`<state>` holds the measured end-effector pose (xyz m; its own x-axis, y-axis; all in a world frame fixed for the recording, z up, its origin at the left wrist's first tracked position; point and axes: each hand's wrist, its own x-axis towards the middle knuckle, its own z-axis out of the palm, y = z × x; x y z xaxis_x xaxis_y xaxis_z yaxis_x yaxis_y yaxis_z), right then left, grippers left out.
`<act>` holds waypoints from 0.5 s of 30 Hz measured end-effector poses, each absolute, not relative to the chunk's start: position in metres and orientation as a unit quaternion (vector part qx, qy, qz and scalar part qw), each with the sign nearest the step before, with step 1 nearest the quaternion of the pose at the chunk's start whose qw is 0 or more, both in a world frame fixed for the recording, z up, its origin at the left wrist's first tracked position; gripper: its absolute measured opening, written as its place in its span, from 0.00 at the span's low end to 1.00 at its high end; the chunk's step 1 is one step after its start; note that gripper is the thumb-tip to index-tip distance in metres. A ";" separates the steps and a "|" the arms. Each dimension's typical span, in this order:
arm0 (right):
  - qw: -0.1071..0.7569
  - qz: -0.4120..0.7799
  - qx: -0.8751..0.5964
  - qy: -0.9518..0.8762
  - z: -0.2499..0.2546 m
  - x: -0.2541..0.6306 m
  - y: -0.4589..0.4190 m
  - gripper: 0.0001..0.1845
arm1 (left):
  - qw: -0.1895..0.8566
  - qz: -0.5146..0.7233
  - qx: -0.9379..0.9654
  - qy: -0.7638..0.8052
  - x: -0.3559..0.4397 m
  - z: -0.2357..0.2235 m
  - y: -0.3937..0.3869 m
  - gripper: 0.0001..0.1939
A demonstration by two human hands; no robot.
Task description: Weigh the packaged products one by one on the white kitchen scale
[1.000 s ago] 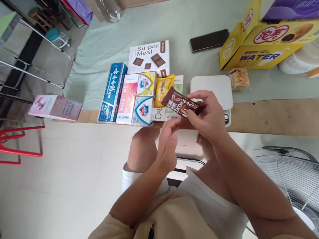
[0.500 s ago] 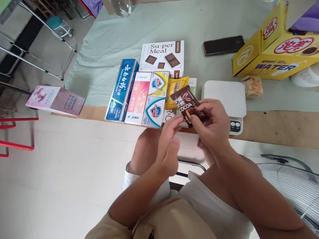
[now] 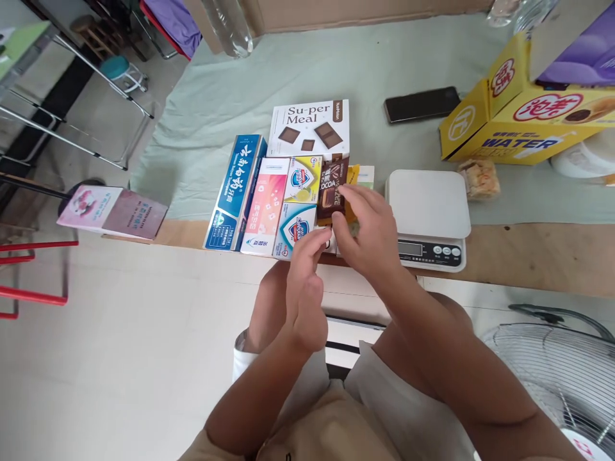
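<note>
My right hand (image 3: 368, 234) pinches a brown cocoa packet (image 3: 332, 189) and holds it upright over a yellow packet (image 3: 354, 176), just right of the soap boxes (image 3: 298, 203). Below it, my left hand (image 3: 303, 275) hangs at the table's front edge with its fingers loosely stretched toward the packet and nothing in them. Left of the soap boxes lie a pink box (image 3: 264, 205) and a blue toothpaste box (image 3: 235, 192). A Su-per Meal box (image 3: 307, 127) lies behind them.
A white kitchen scale (image 3: 427, 214) stands right of my hand, with a small snack packet (image 3: 478, 178) beyond it. A black phone (image 3: 421, 104) and a yellow carton (image 3: 519, 115) are farther back right. A booklet (image 3: 113, 210) juts off the table's left end. A fan guard (image 3: 557, 365) stands at lower right.
My right hand has carried the cocoa packet left and away from me, turning it upright above the yellow packet. My left hand rose slightly toward it.
</note>
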<state>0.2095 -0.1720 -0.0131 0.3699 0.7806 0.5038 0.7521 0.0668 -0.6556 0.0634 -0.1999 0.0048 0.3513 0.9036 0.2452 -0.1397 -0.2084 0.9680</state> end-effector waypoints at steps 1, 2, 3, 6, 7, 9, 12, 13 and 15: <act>0.467 0.016 -0.680 -0.565 -0.014 0.211 -0.173 0.19 | 0.548 0.478 0.615 0.305 0.064 0.005 -0.200 0.26; 0.470 0.015 -0.676 -0.568 -0.014 0.213 -0.174 0.20 | 0.548 0.479 0.617 0.297 0.065 0.005 -0.200 0.26; 0.476 0.013 -0.669 -0.571 -0.014 0.215 -0.176 0.20 | 0.547 0.480 0.621 0.290 0.066 0.005 -0.200 0.27; 0.507 -0.010 -0.641 -0.576 -0.011 0.224 -0.184 0.18 | 0.544 0.476 0.630 0.284 0.071 0.006 -0.201 0.28; 0.518 -0.023 -0.635 -0.574 -0.010 0.228 -0.188 0.17 | 0.544 0.472 0.632 0.285 0.073 0.006 -0.202 0.28; 0.535 -0.055 -0.628 -0.562 -0.008 0.240 -0.196 0.15 | 0.545 0.462 0.640 0.282 0.079 0.005 -0.205 0.27; 0.553 -0.118 -0.631 -0.532 -0.011 0.268 -0.210 0.13 | 0.553 0.433 0.661 0.264 0.101 0.006 -0.210 0.25; 0.556 -0.140 -0.637 -0.515 -0.015 0.279 -0.214 0.13 | 0.560 0.420 0.667 0.255 0.112 0.007 -0.211 0.25; 0.561 -0.176 -0.658 -0.469 -0.025 0.304 -0.220 0.14 | 0.577 0.391 0.676 0.238 0.142 0.011 -0.209 0.25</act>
<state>0.3043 -0.2202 -0.0247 0.4978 0.4205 0.7586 0.8155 0.0709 -0.5744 0.1419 -0.2086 0.0110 0.5809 0.7733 0.2541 -0.1297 -0.2202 0.9668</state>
